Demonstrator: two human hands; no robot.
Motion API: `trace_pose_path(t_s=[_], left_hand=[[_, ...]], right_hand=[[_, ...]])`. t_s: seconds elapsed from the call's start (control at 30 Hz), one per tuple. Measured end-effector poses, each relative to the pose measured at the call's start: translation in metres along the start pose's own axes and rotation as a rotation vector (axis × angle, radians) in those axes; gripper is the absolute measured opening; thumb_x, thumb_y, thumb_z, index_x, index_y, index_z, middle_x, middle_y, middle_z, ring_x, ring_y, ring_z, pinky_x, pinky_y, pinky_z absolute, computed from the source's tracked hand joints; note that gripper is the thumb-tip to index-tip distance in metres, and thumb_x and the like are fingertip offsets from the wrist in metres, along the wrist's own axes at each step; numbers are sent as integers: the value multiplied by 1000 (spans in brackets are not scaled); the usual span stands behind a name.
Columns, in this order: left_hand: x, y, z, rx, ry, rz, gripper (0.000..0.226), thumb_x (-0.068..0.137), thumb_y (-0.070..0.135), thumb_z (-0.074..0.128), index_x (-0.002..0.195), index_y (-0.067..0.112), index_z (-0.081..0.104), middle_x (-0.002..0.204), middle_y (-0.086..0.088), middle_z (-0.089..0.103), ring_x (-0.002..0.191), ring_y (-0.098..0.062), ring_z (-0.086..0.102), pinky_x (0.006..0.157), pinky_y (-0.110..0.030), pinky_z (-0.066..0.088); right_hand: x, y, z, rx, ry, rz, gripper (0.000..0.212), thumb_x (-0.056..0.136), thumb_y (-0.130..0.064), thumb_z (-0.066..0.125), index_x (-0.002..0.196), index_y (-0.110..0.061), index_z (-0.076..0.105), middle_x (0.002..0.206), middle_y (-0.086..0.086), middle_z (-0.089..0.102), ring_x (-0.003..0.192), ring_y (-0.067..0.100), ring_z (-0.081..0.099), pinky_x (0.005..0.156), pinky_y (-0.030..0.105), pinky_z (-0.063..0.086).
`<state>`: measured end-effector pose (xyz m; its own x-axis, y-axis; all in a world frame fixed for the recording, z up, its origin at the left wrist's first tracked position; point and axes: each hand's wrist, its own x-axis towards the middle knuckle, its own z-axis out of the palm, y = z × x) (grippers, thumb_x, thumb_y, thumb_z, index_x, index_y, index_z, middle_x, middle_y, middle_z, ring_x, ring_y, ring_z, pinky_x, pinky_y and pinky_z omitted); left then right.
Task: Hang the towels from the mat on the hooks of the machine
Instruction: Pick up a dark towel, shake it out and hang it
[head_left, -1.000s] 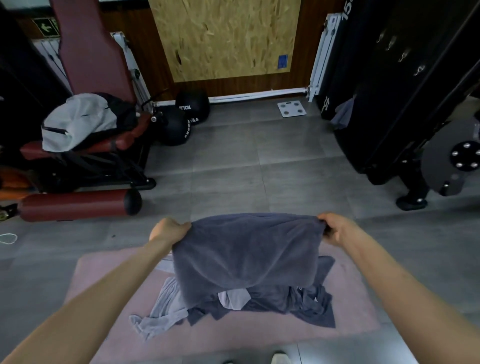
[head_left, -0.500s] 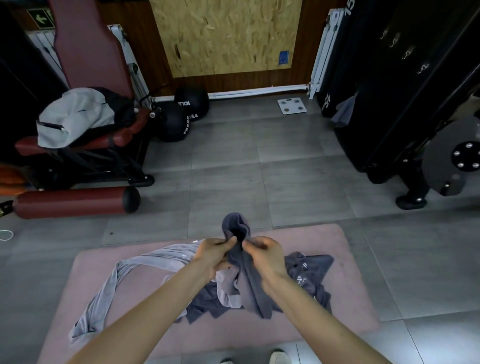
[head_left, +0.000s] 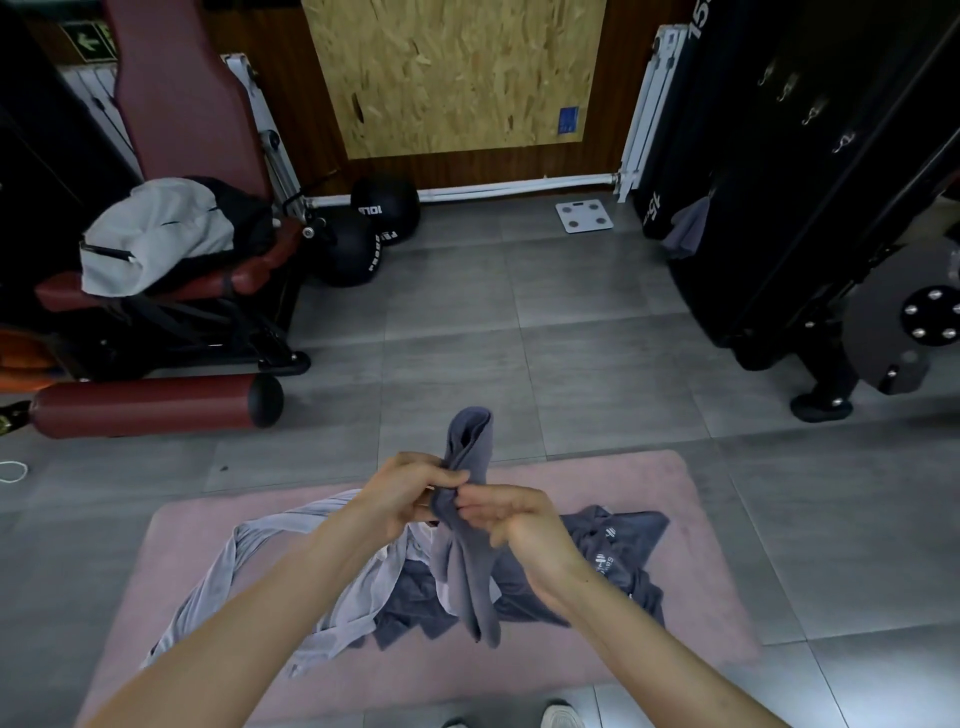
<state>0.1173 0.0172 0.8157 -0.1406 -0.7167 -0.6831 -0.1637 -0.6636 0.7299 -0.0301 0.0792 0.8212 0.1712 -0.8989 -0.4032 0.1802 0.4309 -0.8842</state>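
Both hands hold one dark grey towel (head_left: 467, 561) folded lengthwise, above the pink mat (head_left: 691, 597). My left hand (head_left: 410, 491) pinches it from the left, my right hand (head_left: 511, 519) from the right, fingertips meeting at the fold. A loop of towel sticks up above the hands and the rest hangs down. On the mat lie a light grey towel (head_left: 234, 577) stretched to the left and a dark towel with a white logo (head_left: 618, 551) to the right. Small metal hooks (head_left: 813, 117) sit on the black machine (head_left: 779, 208) at the upper right.
A dark red weight bench (head_left: 171, 291) with a grey bag (head_left: 150, 234) stands at the left, two black medicine balls (head_left: 358, 244) beside it. A white scale (head_left: 584, 215) lies by the far wall. A grey cloth (head_left: 688, 228) hangs at the machine's base. My shoes (head_left: 558, 717) are at the bottom edge.
A second ago my hands held the towel spread wide. They came together, folding it into a narrow bunch, and have since shifted their grip slightly at the fold.
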Motion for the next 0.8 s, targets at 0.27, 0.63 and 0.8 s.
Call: trace_pose_path(t_s=[0.27, 0.63, 0.8], left_hand=[[-33, 22, -26, 208, -77, 125, 26, 50, 11, 71, 76, 9, 67, 76, -9, 61, 67, -15, 56, 55, -21, 42], [-75, 50, -63, 400, -75, 276, 31, 52, 5, 67, 83, 4, 69, 76, -4, 70, 67, -12, 62, 55, -17, 45], [-87, 51, -89, 882, 124, 443, 20, 56, 10, 67, 72, 21, 64, 71, 1, 67, 62, -10, 57, 55, -19, 42]], right_hand=[[49, -27, -63, -1106, 283, -450, 55, 71, -8, 68, 121, -31, 59, 128, -1, 51, 118, 21, 45, 97, 32, 30], [79, -76, -66, -1687, -143, -507, 23, 77, -36, 70, 96, -24, 70, 140, 1, 46, 132, 19, 34, 107, 34, 20], [41, -109, -60, -1295, -187, -543, 15, 69, -20, 81, 76, -11, 70, 78, -7, 62, 80, 14, 58, 78, 29, 44]])
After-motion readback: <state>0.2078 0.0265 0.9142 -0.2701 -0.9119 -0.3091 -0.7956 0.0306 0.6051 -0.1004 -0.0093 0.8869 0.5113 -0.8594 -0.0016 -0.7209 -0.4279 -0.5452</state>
